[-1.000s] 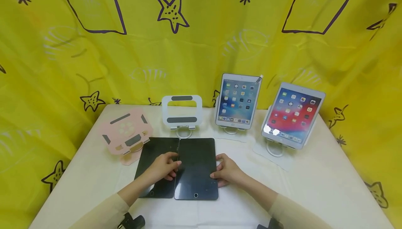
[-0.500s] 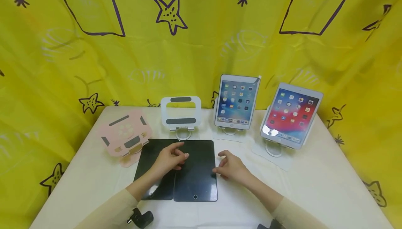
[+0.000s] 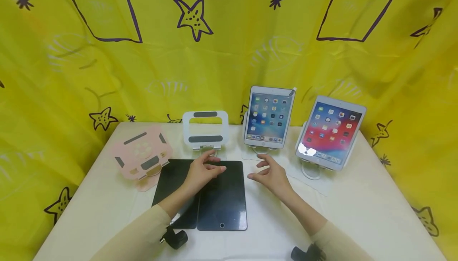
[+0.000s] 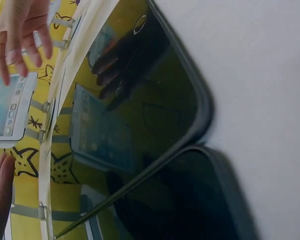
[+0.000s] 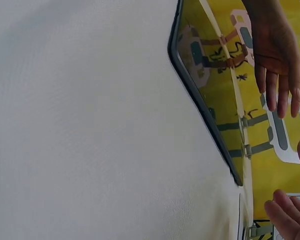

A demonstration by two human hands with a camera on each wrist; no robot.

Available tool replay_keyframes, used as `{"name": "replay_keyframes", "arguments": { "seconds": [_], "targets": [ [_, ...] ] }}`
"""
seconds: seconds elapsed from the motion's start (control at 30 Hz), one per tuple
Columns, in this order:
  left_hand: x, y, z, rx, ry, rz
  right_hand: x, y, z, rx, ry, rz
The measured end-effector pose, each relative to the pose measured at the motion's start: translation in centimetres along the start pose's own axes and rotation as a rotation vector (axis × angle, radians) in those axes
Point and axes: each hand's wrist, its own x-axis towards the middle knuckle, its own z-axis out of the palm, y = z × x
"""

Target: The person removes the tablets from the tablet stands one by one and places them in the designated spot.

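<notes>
Two dark tablets lie flat side by side on the table, the left tablet (image 3: 171,177) partly hidden by my left arm and the right tablet (image 3: 223,203) with its round button toward me. Over the upper part of this pair hovers my left hand (image 3: 203,173), fingers loosely bent and holding nothing. My right hand (image 3: 273,176) is in the air just right of the right tablet, fingers apart from it. In the left wrist view, the right tablet (image 4: 140,100) reflects a hand. The right wrist view catches the tablet's dark edge (image 5: 205,107).
At the back left stand a pink stand (image 3: 144,151) and a white stand (image 3: 205,129), neither bearing a tablet. To the right, a white tablet with a blue screen (image 3: 269,115) and another with a red-and-blue screen (image 3: 330,131) rest on stands. A yellow curtain (image 3: 229,62) hangs behind.
My right hand has let go of the right tablet's edge and risen away from it. My left hand has moved up and forward over the tablets, which stay in place.
</notes>
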Motion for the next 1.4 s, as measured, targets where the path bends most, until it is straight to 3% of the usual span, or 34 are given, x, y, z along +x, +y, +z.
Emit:
{"name": "replay_keyframes", "arguments": {
  "seconds": [0.17, 0.3, 0.5, 0.63, 0.83, 1.03, 1.17, 1.4],
  "targets": [
    [1.0, 0.2, 0.6, 0.050, 0.061, 0.057, 0.5, -0.1, -0.5, -0.045, 0.097, -0.091],
    [1.7, 0.5, 1.1, 0.058, 0.067, 0.094, 0.8, 0.3, -1.0, -0.061, 0.188, -0.218],
    [2.6, 1.1, 1.9, 0.118, 0.004, 0.266, 1.8, 1.4, -1.8, -0.118, 0.320, -0.499],
    [3.4, 1.9, 2.3, 0.206, -0.069, 0.376, 2.5, 1.8, -2.3, -0.175, 0.389, -0.599],
    [5.1, 2.9, 3.2, 0.257, -0.152, 0.462, 3.8, 2.0, -3.3, -0.175, 0.436, -0.621],
    [6.8, 3.9, 4.0, 0.199, -0.144, 0.523, 5.3, 2.2, -4.1, -0.198, 0.501, -0.654],
    [7.9, 4.5, 4.5, 0.181, -0.118, 0.474, 6.2, 2.0, -4.6, -0.182, 0.511, -0.630],
    [10.0, 5.5, 5.3, 0.103, -0.083, 0.346, 7.4, 0.9, -5.4, -0.149, 0.532, -0.502]
  ]
}}
